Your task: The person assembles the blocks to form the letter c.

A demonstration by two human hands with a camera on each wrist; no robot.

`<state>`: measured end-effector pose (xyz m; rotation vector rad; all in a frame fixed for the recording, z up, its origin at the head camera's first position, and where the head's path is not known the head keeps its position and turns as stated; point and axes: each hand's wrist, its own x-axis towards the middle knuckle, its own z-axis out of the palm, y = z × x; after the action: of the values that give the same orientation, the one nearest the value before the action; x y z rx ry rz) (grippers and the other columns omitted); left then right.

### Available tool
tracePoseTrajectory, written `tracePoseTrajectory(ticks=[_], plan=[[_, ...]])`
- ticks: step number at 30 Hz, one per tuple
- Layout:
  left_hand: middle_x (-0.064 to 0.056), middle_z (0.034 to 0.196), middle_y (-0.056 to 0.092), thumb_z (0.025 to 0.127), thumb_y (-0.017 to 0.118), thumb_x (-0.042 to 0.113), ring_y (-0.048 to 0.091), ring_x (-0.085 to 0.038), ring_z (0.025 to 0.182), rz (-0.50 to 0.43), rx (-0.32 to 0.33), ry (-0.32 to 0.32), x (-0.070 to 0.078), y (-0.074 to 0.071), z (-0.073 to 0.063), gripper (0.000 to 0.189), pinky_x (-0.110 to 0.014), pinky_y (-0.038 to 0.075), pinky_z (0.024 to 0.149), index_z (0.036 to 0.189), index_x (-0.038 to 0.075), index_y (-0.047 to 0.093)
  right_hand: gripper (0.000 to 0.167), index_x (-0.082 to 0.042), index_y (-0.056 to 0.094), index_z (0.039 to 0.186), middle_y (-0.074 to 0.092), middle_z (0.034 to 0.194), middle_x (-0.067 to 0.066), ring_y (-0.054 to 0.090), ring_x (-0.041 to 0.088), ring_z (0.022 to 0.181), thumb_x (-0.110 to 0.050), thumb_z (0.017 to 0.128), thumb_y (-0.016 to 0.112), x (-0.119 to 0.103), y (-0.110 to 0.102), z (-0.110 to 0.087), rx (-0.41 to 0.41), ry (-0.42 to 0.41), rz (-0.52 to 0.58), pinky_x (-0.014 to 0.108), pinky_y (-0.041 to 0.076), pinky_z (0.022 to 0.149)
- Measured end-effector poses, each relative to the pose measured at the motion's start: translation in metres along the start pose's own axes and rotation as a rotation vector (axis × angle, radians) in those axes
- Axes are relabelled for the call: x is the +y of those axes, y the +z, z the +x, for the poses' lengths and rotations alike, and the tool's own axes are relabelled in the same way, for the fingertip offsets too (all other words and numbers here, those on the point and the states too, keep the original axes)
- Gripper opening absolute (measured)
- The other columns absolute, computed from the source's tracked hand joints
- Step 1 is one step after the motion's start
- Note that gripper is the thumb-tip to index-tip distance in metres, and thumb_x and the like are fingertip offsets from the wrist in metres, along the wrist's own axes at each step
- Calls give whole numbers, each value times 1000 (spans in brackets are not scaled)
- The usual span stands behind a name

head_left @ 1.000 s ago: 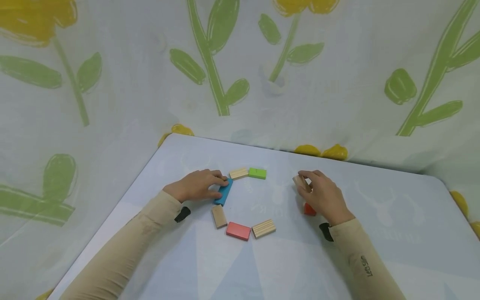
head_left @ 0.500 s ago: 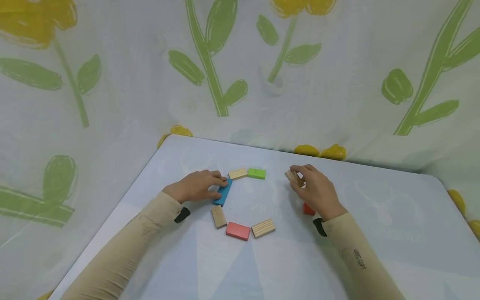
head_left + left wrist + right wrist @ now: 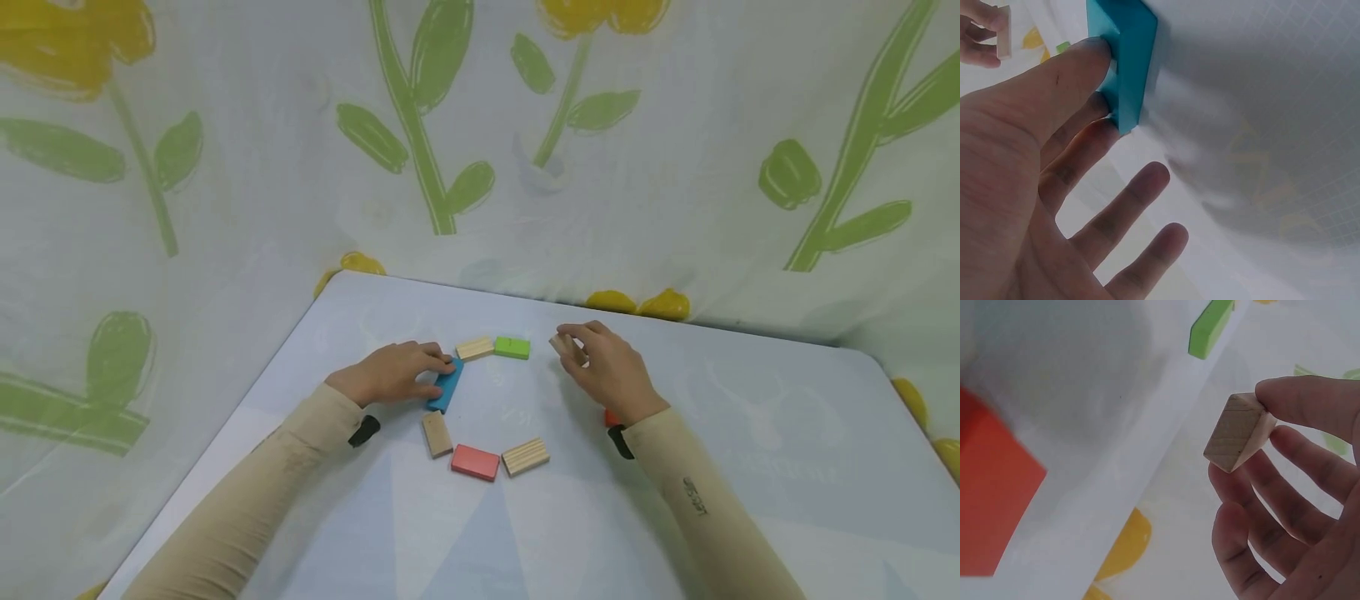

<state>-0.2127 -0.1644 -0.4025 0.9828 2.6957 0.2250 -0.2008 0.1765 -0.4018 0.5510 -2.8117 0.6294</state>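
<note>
My left hand (image 3: 397,372) holds a blue wooden block (image 3: 447,386) that lies on the table, thumb and fingertips on it; in the left wrist view two other fingers stretch away from this blue block (image 3: 1134,56). My right hand (image 3: 611,367) pinches a plain wooden block (image 3: 567,347) between thumb and fingers, above the table. In the right wrist view that plain block (image 3: 1235,431) is seen end-on. To its left in the head view lies a green block (image 3: 512,347), with another plain block (image 3: 475,348) touching it and reaching toward the blue one.
The curve of blocks goes on below the blue one with a plain block (image 3: 437,434), a pink-red block (image 3: 475,462) and a ridged plain block (image 3: 526,457). An orange-red block (image 3: 611,417) is partly hidden by my right wrist. A flowered cloth hangs behind the white table (image 3: 750,483).
My right hand has carried the plain block leftward and slightly away from me, closer to the green block. My left hand has stayed on the blue block.
</note>
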Motion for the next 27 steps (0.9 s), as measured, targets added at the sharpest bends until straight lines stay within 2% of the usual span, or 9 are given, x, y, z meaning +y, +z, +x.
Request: tracePoseTrajectory(ticks=[8, 16, 27], plan=[[-7, 144, 57, 96, 72, 30, 56, -31, 127, -18, 5, 12, 2, -2, -2, 48, -47, 49, 102, 139, 10, 64, 40, -15, 66, 133, 66, 122, 12, 65, 26, 91, -21, 94, 74, -11, 10, 11, -76, 48, -9, 46, 57, 76], [-6, 144, 57, 96, 72, 30, 56, -30, 126, -17, 4, 21, 3, -4, -1, 48, -45, 49, 102, 139, 10, 63, 39, -14, 67, 132, 67, 117, 12, 65, 26, 87, -21, 94, 74, -15, 19, 15, -119, 60, -23, 45, 58, 73], [-6, 145, 57, 96, 72, 31, 56, -30, 127, -15, -7, 10, 2, -4, -1, 49, -46, 49, 102, 140, 10, 63, 41, -15, 66, 137, 64, 120, 16, 63, 24, 83, -20, 96, 70, -14, 29, 20, -220, 120, -51, 43, 58, 72]])
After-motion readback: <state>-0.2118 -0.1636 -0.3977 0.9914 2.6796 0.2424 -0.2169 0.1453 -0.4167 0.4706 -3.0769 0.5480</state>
